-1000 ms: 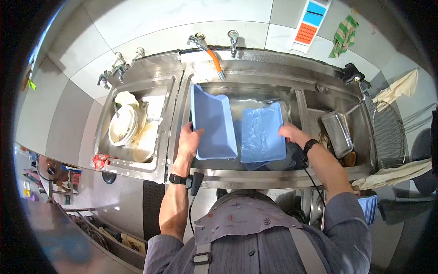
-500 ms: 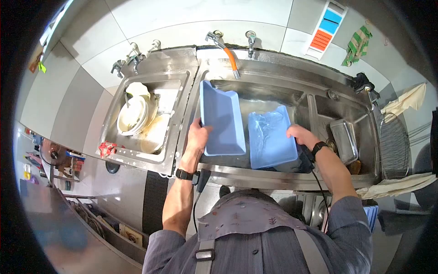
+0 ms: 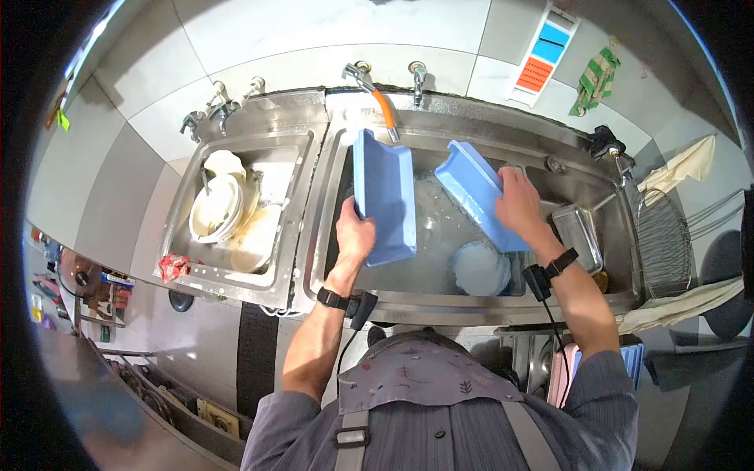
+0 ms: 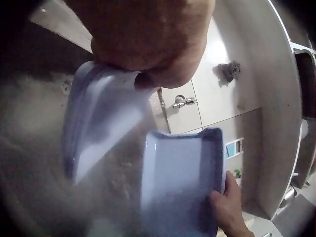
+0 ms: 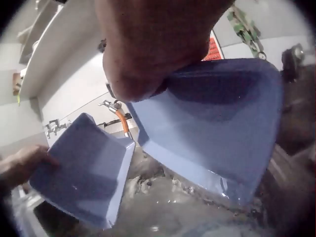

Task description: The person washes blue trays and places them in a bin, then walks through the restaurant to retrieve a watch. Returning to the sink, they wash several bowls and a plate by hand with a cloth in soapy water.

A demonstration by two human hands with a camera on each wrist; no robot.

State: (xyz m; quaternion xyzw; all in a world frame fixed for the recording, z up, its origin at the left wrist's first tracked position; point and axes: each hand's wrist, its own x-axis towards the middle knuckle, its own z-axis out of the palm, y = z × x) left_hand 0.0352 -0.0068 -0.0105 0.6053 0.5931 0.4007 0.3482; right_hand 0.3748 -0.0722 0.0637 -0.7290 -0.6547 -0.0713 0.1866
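Over the middle sink basin, my left hand (image 3: 356, 233) grips the left edge of a blue tray (image 3: 390, 200), which is tipped up on its side. My right hand (image 3: 520, 200) holds a second blue tray (image 3: 475, 192) by its right edge, tilted above the water. In the right wrist view that second tray (image 5: 212, 123) fills the right side, its lower edge wet, with the other tray (image 5: 84, 170) at the left. Below the second tray, a round whitish thing (image 3: 480, 268) lies in the water; I cannot tell what it is.
The left basin (image 3: 290, 169) holds stacked bowls (image 3: 216, 208) and a red-patterned cloth (image 3: 173, 267). An orange-hosed tap (image 3: 383, 110) hangs over the middle basin. A metal container (image 3: 578, 234) stands in the right basin, beside a wire rack (image 3: 666, 243).
The right tray has been raised and tilted steeply, uncovering water and the round whitish thing. The left tray is tipped more on its side. My right hand has moved up along its tray's edge.
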